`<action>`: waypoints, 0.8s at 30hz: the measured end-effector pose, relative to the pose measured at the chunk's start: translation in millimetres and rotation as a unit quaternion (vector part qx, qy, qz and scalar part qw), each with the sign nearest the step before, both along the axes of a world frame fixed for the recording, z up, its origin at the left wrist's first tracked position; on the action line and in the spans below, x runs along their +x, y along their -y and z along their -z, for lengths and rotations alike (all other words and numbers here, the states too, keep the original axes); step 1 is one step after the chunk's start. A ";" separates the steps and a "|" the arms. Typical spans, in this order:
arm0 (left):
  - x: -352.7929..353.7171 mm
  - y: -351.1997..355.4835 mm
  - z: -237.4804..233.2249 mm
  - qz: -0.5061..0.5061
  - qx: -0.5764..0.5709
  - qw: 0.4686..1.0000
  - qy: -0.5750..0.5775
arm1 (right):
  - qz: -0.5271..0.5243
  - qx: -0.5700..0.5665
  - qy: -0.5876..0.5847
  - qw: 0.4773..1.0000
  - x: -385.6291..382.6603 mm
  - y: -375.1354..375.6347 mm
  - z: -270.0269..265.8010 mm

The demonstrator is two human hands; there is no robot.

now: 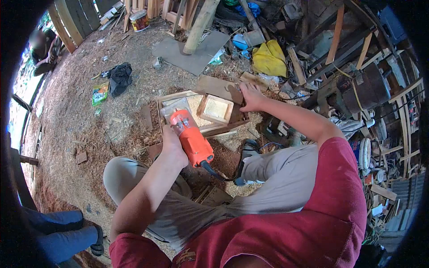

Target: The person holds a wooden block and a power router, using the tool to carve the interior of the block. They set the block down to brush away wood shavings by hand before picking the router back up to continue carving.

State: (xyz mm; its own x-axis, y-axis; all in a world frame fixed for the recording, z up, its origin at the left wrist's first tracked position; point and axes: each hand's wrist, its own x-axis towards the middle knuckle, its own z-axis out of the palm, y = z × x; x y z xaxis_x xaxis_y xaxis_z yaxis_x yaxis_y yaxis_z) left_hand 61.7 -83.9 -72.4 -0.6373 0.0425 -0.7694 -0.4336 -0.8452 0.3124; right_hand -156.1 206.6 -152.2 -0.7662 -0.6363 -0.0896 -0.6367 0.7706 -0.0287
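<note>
My left hand [172, 145] is closed around the side of an orange trim router [194, 143] with a clear base. The router leans over the left end of a shallow wooden box [214, 129], its black cord trailing down toward my legs. Inside the box lie sawdust and a smaller wooden frame [215, 110] with a pale middle. At the box's far right corner, my right hand [253, 96] grips the end of a flat wooden board [219, 88], thumb on the near side and fingers on the far side. The fingers of my left hand are partly hidden behind the router.
Sawdust and scraps cover the ground. A black plastic bag [119, 79] and a green packet [100, 94] lie to the left. Behind the box are a grey sheet [172, 52], a wooden post [200, 29] and a yellow sack [269, 59]. One person sits far left; another's legs [67, 232] show lower left.
</note>
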 end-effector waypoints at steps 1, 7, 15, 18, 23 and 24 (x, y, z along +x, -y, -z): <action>0.3 0.2 -1.0 0.002 -0.003 1.000 0.001 | -0.006 0.000 -0.007 1.000 0.5 0.5 -1.1; 2.2 2.7 -3.9 0.006 -0.005 1.000 0.007 | -0.035 -0.086 -0.023 0.995 2.6 10.2 -1.9; 3.2 1.5 -8.1 0.004 -0.008 1.000 0.009 | -0.143 -0.103 -0.006 0.984 57.4 46.4 -5.5; 2.1 0.6 -5.5 0.008 -0.005 1.000 0.007 | -0.110 -0.125 0.038 0.985 61.8 50.2 -1.3; -1.0 -3.3 -2.1 0.009 -0.004 1.000 0.005 | -0.080 -0.123 0.136 0.980 63.4 52.9 8.2; -1.3 -4.3 -1.6 0.006 -0.003 1.000 0.003 | -0.067 -0.118 0.142 0.980 66.7 54.7 7.3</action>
State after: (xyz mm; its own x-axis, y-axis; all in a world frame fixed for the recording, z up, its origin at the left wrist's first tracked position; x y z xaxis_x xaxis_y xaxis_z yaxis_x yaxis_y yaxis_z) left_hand 60.5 -79.6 -70.9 -0.6329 0.0453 -0.7729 -0.4451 -0.8382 0.3153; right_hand -89.5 151.9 -159.5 -0.6397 -0.7584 -0.1252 -0.6723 0.6310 -0.3872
